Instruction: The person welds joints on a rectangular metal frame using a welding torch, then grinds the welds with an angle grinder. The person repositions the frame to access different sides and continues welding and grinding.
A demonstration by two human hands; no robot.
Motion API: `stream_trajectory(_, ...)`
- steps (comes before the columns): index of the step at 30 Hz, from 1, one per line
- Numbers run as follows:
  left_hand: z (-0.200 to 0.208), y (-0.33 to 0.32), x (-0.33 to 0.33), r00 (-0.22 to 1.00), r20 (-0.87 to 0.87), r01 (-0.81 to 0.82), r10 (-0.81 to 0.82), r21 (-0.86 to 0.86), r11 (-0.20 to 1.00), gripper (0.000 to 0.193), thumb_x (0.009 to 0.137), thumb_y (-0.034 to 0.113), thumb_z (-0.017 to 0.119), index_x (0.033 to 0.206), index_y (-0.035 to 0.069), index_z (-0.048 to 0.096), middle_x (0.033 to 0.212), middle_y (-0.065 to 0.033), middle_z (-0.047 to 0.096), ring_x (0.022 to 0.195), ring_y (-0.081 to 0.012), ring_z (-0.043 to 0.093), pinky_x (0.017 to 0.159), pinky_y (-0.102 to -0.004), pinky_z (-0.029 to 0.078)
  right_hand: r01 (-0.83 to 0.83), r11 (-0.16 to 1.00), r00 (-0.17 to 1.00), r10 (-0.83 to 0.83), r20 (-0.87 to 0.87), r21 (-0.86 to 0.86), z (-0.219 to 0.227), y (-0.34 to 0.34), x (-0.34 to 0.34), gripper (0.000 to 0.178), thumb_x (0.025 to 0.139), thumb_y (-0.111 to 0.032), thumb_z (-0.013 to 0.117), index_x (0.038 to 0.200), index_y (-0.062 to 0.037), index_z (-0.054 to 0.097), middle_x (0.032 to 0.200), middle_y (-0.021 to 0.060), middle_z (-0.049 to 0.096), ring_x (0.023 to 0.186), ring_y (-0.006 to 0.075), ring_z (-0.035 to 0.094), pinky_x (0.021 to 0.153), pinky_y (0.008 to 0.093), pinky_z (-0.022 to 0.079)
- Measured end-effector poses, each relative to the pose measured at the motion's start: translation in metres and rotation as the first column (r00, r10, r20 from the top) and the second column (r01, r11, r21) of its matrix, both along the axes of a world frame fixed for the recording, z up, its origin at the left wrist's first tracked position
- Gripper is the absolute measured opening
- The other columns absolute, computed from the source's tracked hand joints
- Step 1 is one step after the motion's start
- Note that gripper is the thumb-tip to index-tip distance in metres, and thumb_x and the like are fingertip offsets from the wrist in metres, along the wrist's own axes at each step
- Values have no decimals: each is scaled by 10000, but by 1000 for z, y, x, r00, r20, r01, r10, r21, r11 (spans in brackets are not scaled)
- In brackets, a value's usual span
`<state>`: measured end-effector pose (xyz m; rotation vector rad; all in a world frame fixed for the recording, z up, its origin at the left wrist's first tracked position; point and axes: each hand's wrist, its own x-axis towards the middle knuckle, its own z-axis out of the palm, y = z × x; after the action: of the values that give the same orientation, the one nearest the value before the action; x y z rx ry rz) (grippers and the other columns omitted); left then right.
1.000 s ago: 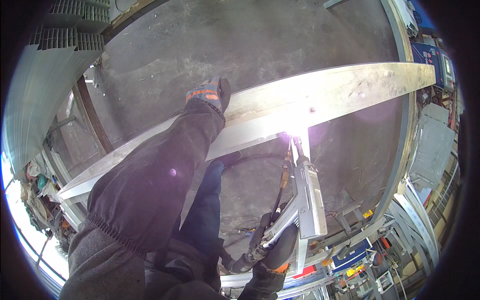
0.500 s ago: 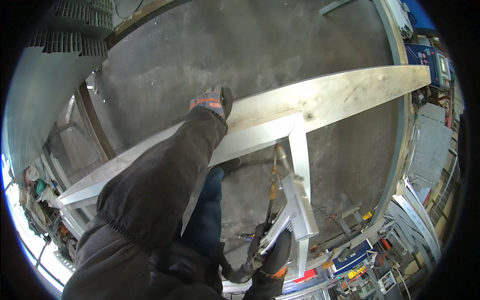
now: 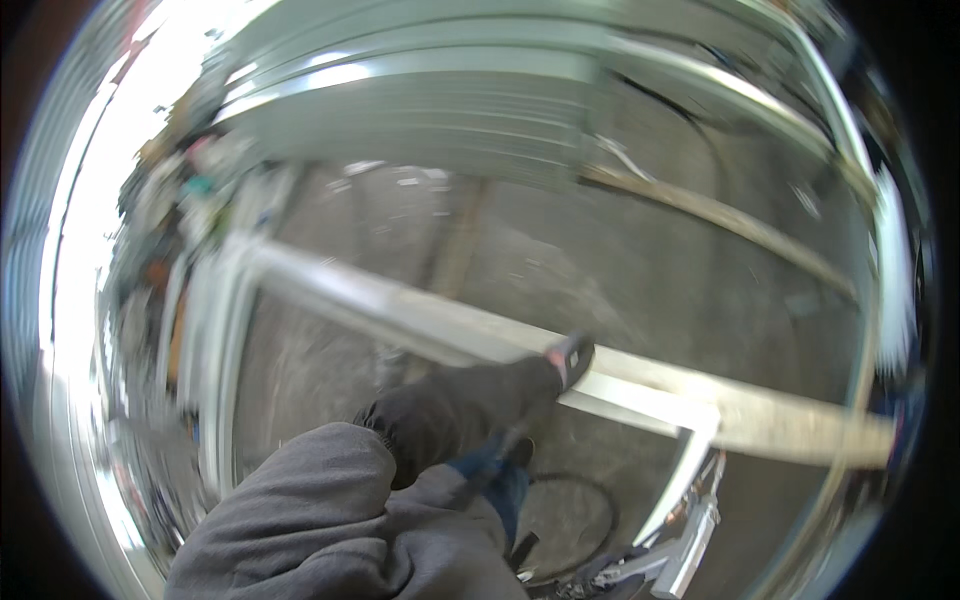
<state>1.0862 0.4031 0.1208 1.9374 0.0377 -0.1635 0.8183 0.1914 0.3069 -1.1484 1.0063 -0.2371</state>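
My gloved left hand (image 3: 572, 360) is at the far edge of a long pale metal beam (image 3: 690, 385), its fingers wrapped over that edge, somewhat blurred. A narrower white metal bar (image 3: 668, 505) meets the beam and runs back toward me. Beside this bar, at the lower right, is a silver welding gun (image 3: 690, 550) with a thin tube along its nozzle. Its tip points up toward the joint, apart from it as far as I can see. My right hand (image 3: 618, 580), dark-gloved and mostly hidden at the bottom edge, is closed round the gun's handle.
Below the frame lies a grey floor (image 3: 590, 240) with a dark cable (image 3: 600, 500) looping near my foot. Large pale ribbed panels (image 3: 430, 110) stand at the far side. Metal profiles (image 3: 215, 350) and blurred clutter (image 3: 160, 200) line the left.
My view has swung left, so the beam now slants down to the right and more panels and clutter show. The left hand stays at the beam; the welding gun appears lower right.
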Motion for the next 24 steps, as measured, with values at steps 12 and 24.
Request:
stream_trajectory(12,-80,203,-699,114,-475,-595,873,671,443,280,937,276,643,1096,47,674,913,-97,702,844,-159,609,719,-409,492,-758,649,652,755,64,63,-7,37,15,621,993,-594,491,1157,-4,593,747,99,588,539,212,554,471,326,471)
stream_trajectory(24,-93,103,-682,112,-682,-862,722,295,413,327,943,354,622,1041,54,707,832,-88,707,756,-187,648,671,-407,512,-918,303,339,934,111,258,-26,104,25,640,1016,-602,412,1173,-19,624,628,44,541,494,179,502,449,310,413)
